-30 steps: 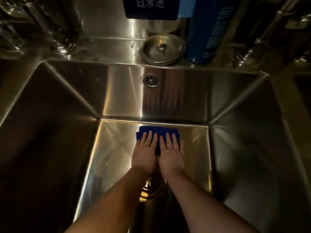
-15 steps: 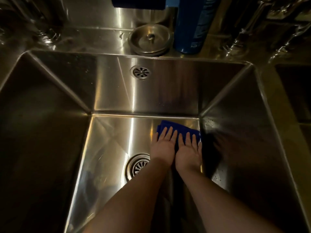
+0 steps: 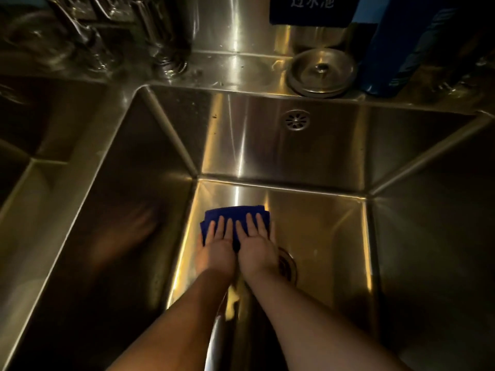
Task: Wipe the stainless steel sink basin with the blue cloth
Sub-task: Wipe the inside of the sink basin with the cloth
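Both hands (image 3: pixel 235 253) have slid the blue cloth (image 3: pixel 235 214) leftward, pressing flat, fingers spread; drain (image 3: pixel 288 263) partly hidden.

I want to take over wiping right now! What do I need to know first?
Left hand: flat, palm down on the blue cloth.
Right hand: flat beside it, also pressing the cloth.
Cloth: folded, on the sink basin floor near the back-left corner, just left of the drain.
Done: cannot tell how much is wiped.
Left: probably the rest of the floor, then the walls.
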Motion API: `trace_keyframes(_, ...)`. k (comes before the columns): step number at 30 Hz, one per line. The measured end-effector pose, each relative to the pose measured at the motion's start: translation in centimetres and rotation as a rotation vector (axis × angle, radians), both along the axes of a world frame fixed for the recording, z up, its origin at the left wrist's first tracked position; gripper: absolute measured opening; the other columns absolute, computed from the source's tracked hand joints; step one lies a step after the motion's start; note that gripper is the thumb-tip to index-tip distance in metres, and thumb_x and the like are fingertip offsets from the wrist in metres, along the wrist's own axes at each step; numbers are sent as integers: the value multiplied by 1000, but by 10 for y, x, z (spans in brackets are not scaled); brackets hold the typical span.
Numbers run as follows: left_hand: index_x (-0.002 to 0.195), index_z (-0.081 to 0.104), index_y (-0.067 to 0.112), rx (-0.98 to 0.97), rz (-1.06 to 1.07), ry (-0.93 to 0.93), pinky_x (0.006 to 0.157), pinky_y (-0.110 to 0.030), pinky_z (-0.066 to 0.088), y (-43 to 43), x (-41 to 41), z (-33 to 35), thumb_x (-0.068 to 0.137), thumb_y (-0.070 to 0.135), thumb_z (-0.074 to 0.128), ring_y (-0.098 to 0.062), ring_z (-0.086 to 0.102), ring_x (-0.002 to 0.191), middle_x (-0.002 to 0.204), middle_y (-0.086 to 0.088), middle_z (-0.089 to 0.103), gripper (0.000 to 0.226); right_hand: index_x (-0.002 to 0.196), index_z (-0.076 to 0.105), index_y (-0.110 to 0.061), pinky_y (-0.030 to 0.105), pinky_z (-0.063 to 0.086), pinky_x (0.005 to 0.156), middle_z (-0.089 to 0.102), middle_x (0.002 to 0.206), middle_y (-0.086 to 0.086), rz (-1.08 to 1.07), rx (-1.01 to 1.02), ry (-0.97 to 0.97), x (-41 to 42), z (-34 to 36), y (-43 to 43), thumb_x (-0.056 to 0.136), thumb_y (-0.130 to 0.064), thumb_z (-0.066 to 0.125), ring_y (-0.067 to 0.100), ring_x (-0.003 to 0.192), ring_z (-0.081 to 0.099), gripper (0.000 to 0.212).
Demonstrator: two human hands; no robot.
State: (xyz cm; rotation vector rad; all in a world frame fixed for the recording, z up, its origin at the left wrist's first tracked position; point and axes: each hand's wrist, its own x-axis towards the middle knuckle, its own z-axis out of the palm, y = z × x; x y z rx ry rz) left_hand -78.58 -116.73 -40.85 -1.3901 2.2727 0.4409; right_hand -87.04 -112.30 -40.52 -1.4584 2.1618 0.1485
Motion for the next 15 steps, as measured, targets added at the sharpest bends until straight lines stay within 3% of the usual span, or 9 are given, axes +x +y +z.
trace_keyframes(8, 151, -9, 25, 53, 151, 30, 119, -44, -2, -3, 44, 2, 97, 29, 38, -18, -13, 147, 160, 3, -14, 72, 152, 1, -25, 51, -7, 116, -7, 161, 3, 125, 5, -16, 37, 1, -13, 98, -33, 34, 25, 146, -15, 64)
trace_keyframes(15, 151, -8, 23, 92, -29, 75, 120, -45, 2, 14, 4, -7, 96, 38, 45, -22, -17, 145, 159, 0, -14, 78, 152, -1, -21, 49, -13, 116, -10, 160, 4, 4, -17, 22, -1, 6, 28, 97, -33, 39, 24, 145, -16, 69)
